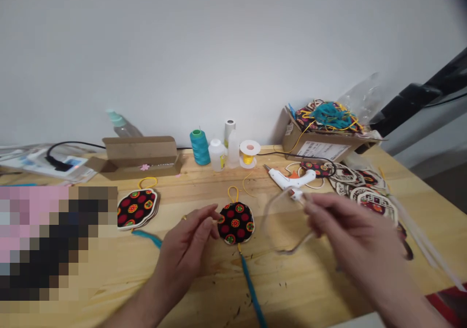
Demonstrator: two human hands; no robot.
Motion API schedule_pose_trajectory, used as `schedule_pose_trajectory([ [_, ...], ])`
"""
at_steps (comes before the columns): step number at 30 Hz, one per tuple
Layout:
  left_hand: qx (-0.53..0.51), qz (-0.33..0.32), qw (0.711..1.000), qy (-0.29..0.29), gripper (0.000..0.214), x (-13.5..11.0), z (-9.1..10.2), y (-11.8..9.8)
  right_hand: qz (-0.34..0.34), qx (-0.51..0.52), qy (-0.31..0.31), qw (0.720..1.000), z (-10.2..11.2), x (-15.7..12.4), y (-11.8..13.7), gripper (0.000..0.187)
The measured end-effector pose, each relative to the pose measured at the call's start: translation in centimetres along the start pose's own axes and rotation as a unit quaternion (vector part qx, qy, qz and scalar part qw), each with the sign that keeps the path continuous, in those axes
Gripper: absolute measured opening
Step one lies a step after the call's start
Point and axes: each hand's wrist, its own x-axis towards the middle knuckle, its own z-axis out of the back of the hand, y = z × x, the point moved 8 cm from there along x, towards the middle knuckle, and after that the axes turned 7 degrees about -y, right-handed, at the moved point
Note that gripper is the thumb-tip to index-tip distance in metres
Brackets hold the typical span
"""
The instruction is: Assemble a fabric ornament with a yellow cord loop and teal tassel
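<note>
A round, scalloped ornament (235,223) covered in black fabric with red and orange flower prints lies in front of me. It has a yellow cord loop on top and a teal tassel (251,286) below. My left hand (191,240) is at its left edge, fingers loosely curved and apart; whether they touch it I cannot tell. My right hand (350,240) pinches a thin scalloped ring frame (265,216), blurred by motion and held above the table to the right of the ornament.
Behind lie a white glue gun (288,179), a yellow cord spool (250,154), plastic bottles (218,155) and a teal thread cone (200,148). Stacked ornaments (136,206) and an open carton (140,157) are left. A filled cardboard box (324,145) and patterned pieces (375,204) stand right.
</note>
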Motion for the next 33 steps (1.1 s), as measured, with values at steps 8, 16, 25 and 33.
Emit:
schedule_pose_trajectory([
  [8, -0.144, 0.128, 0.981, 0.018, 0.029, -0.1, -0.7, 1.1, -0.125, 0.126, 0.228, 0.957, -13.2, 0.2, -1.4, 0.019],
  [16, -0.073, 0.138, 0.988, 0.004, 0.026, 0.4, -1.0, 1.7, -0.080, 0.109, 0.204, 0.970, -13.2, 0.0, -2.8, 0.030],
  [25, 0.002, 0.150, 0.989, -0.018, 0.024, 1.0, -0.3, 2.6, -0.064, 0.149, 0.293, 0.942, -13.6, -0.3, -2.2, 0.033],
  [33, 0.073, -0.025, 0.997, 0.024, 0.039, 1.3, -1.1, 0.3, -0.056, 0.123, 0.304, 0.943, -13.7, -0.4, -2.5, 0.043],
])
